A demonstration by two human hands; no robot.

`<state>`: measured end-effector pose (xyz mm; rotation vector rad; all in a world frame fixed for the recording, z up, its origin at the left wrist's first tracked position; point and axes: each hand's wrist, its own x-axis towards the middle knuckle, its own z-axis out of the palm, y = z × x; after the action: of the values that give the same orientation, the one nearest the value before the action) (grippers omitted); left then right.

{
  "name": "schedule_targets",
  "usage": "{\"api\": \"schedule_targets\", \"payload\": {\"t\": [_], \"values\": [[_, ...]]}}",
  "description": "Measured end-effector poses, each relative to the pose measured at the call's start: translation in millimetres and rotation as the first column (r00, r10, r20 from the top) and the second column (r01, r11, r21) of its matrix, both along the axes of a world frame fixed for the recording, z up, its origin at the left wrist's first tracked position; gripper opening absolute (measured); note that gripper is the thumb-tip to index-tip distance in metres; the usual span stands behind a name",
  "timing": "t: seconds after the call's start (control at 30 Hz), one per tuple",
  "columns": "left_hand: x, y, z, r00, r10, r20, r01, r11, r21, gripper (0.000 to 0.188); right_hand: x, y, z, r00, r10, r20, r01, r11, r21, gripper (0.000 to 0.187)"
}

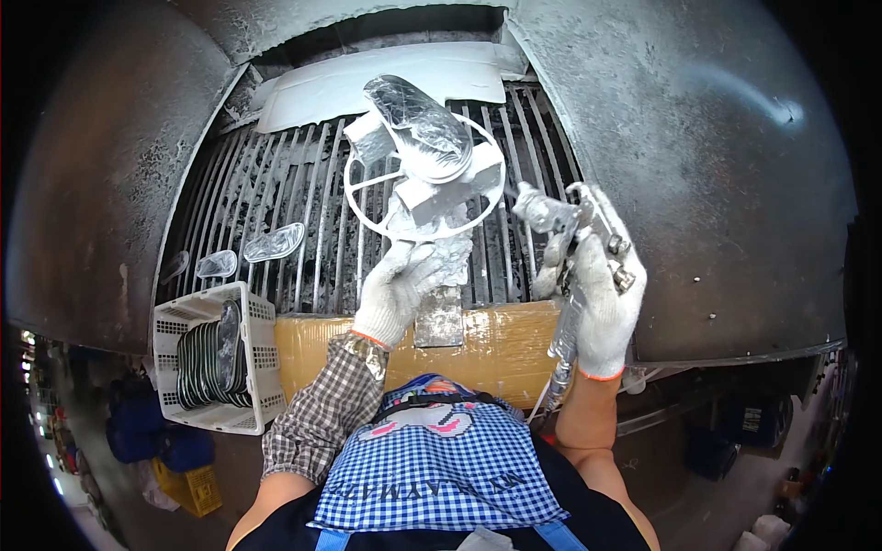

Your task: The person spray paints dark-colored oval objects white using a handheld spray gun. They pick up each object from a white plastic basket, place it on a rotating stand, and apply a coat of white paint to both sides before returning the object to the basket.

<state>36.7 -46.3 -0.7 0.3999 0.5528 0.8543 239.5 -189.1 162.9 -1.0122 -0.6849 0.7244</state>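
Checked apron (450, 468) before slatted grate (323, 216), stained walls (717, 193); right grip (608, 317) clasps spray gun (549, 215), left grip (393, 296) unclear

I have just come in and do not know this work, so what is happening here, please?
A person works over a rack of grey metal bars. The white-gloved right hand holds a silver metal spray gun; the white-gloved left hand is at the near rim of a white, round, spoked stand. A dark, shiny oval piece is on this stand. More shiny oval pieces lie on the bars at left; a white plastic basket nearby holds dark, rounded pieces.
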Motion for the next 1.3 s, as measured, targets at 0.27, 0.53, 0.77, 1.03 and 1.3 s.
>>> {"api": "schedule_targets", "payload": {"t": [0.27,0.53,0.77,1.03,1.3], "values": [[-13,14,6,0.999,0.024,0.038,-0.025,0.999,0.047,0.054,1,3,-2,0.997,0.061,-0.045,-0.059,0.997,0.040,0.051],[-26,25,6,0.996,0.047,0.080,-0.054,0.995,0.087,0.063,-3,16,-9,0.990,0.138,-0.004,-0.138,0.990,-0.012,0.052],[-34,32,20,0.995,0.090,0.037,-0.094,0.988,0.120,0.059,3,34,-22,0.994,0.107,0.020,-0.107,0.994,0.000,0.052],[-45,52,17,0.992,0.126,0.027,-0.128,0.983,0.130,0.061,6,49,-25,0.995,0.093,0.038,-0.093,0.996,-0.001,0.048],[-54,70,19,0.981,0.191,0.027,-0.192,0.972,0.134,0.049,11,64,-28,0.996,0.079,0.029,-0.080,0.997,0.022,0.047]]}}
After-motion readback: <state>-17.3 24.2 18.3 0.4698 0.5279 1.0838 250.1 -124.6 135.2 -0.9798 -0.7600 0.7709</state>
